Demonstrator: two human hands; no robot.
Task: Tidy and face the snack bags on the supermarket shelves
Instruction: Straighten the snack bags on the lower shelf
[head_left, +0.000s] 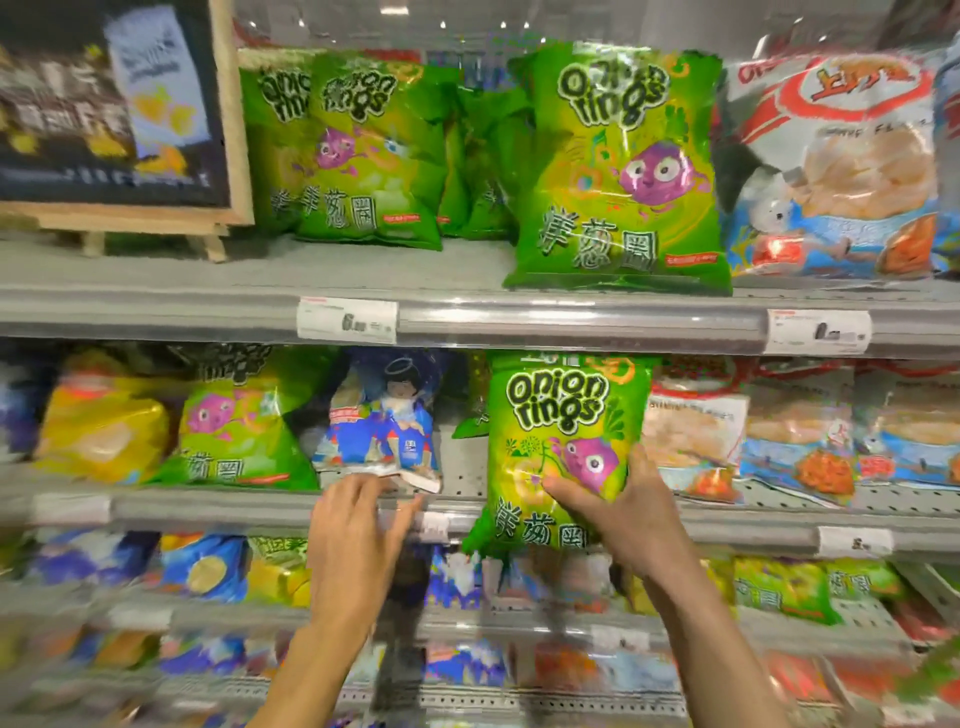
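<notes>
1. The right hand (631, 512) grips the green onion-ring bag (563, 447), thumb across its front near the purple cartoon figure and fingers wrapped round its 3 o'clock edge.
2. The left hand (358, 525) reaches toward the blue bag (384, 421) with fingers fairly straight at that bag's bottom edge; it is blurred, so I cannot tell whether it touches or holds anything.
3. The green bag stands upright, logo forward, at the front of the middle shelf (260, 506), its bottom hanging over the lip, just at 3 o'clock of the blue bag.
4. It looks light, puffed with air and slick; the contents probably crush easily, so holding it by the side seams or bottom corners seems safer than squeezing the middle.
5. More green bags (363, 156) sit on the upper shelf at 12 o'clock.
</notes>
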